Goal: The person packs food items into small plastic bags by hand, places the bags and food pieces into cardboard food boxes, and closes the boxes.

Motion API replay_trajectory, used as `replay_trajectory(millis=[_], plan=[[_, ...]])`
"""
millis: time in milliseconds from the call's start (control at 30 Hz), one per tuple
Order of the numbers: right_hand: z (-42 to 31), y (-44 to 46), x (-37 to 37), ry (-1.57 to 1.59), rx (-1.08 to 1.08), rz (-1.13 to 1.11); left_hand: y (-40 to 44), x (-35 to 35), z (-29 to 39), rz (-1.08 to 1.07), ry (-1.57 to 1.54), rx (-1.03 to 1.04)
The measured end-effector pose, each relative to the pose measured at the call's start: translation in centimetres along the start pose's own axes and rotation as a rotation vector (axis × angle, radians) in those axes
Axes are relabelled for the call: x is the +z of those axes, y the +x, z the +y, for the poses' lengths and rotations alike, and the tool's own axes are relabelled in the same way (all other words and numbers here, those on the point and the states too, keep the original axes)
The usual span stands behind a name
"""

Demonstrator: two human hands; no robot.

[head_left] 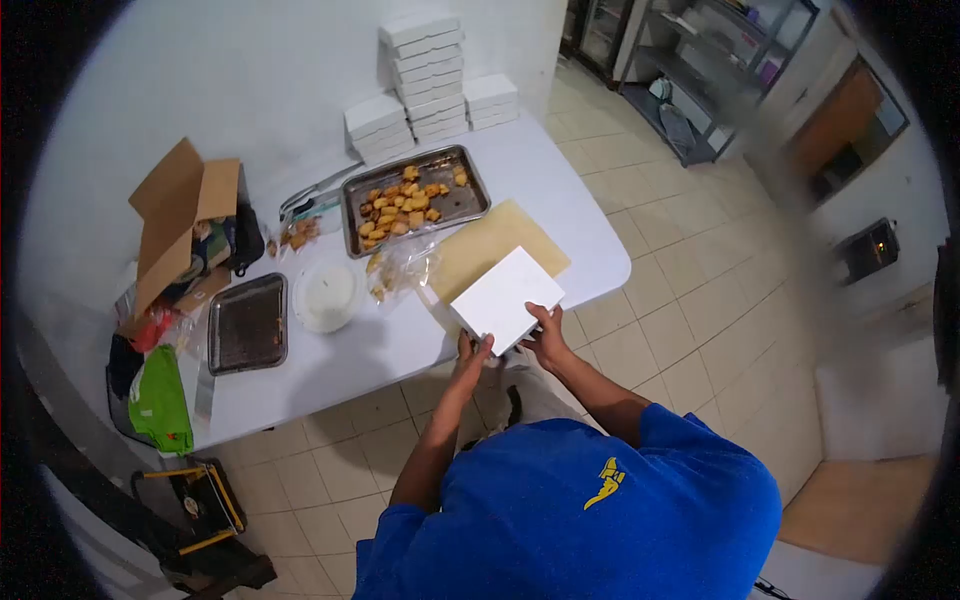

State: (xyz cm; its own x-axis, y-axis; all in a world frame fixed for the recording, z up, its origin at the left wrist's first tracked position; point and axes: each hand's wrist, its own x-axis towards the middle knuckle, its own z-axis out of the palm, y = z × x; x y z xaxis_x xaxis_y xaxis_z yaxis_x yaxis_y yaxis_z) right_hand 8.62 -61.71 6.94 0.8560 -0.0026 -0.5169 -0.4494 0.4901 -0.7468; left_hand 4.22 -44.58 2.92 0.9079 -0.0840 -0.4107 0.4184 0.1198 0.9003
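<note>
A closed white cardboard box is held between both hands, above the near edge of the table and partly over a tan sheet. My left hand grips its near left corner, thumb on top. On the right side, my right hand holds it with the thumb on the lid and the fingers beneath. Beyond the sheet, a metal tray carries several golden-brown baked pieces. Left of the sheet lies a clear plastic bag with some pieces in it.
Stacks of white boxes stand against the wall at the back of the white table. A round white container, a dark tray, an open cardboard box and a green cloth occupy the left. Metal shelves stand far right.
</note>
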Motion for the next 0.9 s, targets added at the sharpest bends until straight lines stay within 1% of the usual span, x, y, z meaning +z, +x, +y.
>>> replay_trajectory(millis=[33, 67, 100, 167, 200, 233, 300, 333, 367, 400, 433, 467, 567, 633, 667, 700, 767, 800, 833, 900], plan=[[-0.2, 0.3, -0.2, 0.024, -0.014, 0.001, 0.3, 0.8, 0.3, 0.034, 0.002, 0.013], [0.7, 1.8, -0.9, 0.067, -0.023, -0.029, 0.9, 1.6, 0.4, 0.107, -0.051, 0.076], [1.6, 6.0, 1.2, 0.053, -0.004, -0.006, 5.4, -0.2, 0.9, 0.151, -0.125, 0.075], [0.7, 6.9, 1.5, 0.023, 0.068, -0.058, 5.6, 0.6, 3.4, 0.241, -0.268, 0.060], [0.3, 7.4, 1.9, 0.008, 0.043, -0.087, 7.1, 0.2, 3.3, 0.191, -0.360, 0.106], [0.1, 7.7, 2.1, -0.005, 0.024, -0.111, 8.3, 0.3, 2.8, 0.244, -0.439, 0.194], [-1.9, 8.2, 2.5, -0.084, 0.100, -0.116, 10.1, 0.2, 3.8, 0.223, -0.509, 0.161], [-2.5, 11.4, 2.9, -0.128, 0.151, -0.115, 13.0, -0.2, 3.9, 0.219, -0.549, 0.113], [-3.3, 12.3, 2.7, -0.171, 0.205, -0.097, 15.0, -1.0, 2.8, 0.209, -0.527, 0.106], [-4.0, 13.6, 2.1, -0.298, 0.199, -0.126, 15.2, -0.4, 3.6, 0.234, -0.516, 0.108], [-5.2, 14.7, 1.1, -0.454, 0.197, -0.206, 14.8, 0.8, 4.5, 0.258, -0.507, 0.111], [-5.6, 16.5, 0.2, -0.611, 0.197, -0.290, 14.0, 2.1, 6.3, 0.333, -0.462, 0.115], [-5.1, 18.8, -1.8, -0.788, 0.113, -0.279, 15.9, 1.2, 3.5, 0.454, -0.412, 0.255], [-7.1, 17.4, -2.4, -0.715, 0.088, -0.353, 15.0, 0.5, 3.3, 0.461, -0.452, 0.238], [-11.2, 14.4, -1.0, -0.672, 0.227, -0.431, 13.8, 0.7, 3.6, 0.464, -0.471, 0.230], [-9.9, 16.2, -1.9, -0.833, 0.036, -0.500, 12.5, 0.8, 3.9, 0.486, -0.546, 0.221], [-5.1, 21.1, -3.9, -1.129, -0.378, -0.623, 10.1, 0.6, 4.5, 0.520, -0.685, 0.213], [-6.1, 19.4, -3.0, -1.344, -0.539, -0.487, 9.2, -0.5, 3.7, 0.532, -0.720, 0.211], [-7.1, 19.3, -1.9, -1.419, -0.702, -0.594, 8.1, -1.9, 2.5, 0.543, -0.754, 0.204], [-9.2, 20.0, 0.1, -1.557, -1.028, -0.798, 5.6, -5.4, -0.6, 0.559, -0.661, 0.177]])
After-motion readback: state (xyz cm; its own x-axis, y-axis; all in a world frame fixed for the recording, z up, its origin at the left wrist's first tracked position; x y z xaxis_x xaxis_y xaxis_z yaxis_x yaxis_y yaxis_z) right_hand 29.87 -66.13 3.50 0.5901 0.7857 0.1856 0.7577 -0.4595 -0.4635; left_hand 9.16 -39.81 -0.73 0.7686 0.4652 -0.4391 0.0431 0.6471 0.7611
